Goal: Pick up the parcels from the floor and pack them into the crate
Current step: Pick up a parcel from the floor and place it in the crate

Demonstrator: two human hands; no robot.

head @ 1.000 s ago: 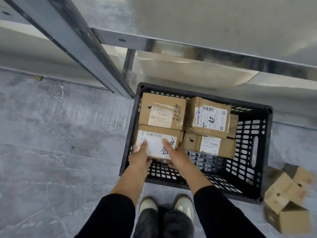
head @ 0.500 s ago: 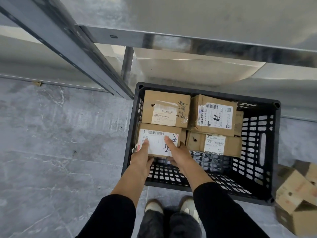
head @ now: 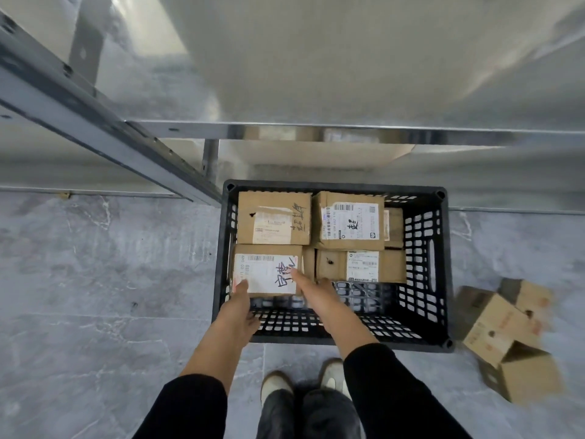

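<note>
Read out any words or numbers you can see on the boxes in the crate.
"049": printed at the left edge of the white label on the near-left brown cardboard parcel in the black plastic crate.
Black marker handwriting on that label and on the rear-left parcel and rear-right parcel: cannot be read surely.
Barcodes and small print on every label: too small.
Print on the cardboard boxes on the floor: blurred.

A grey metal shelving rack (head: 316, 129) stands ahead; pale shoes (head: 275, 383) show below.
</note>
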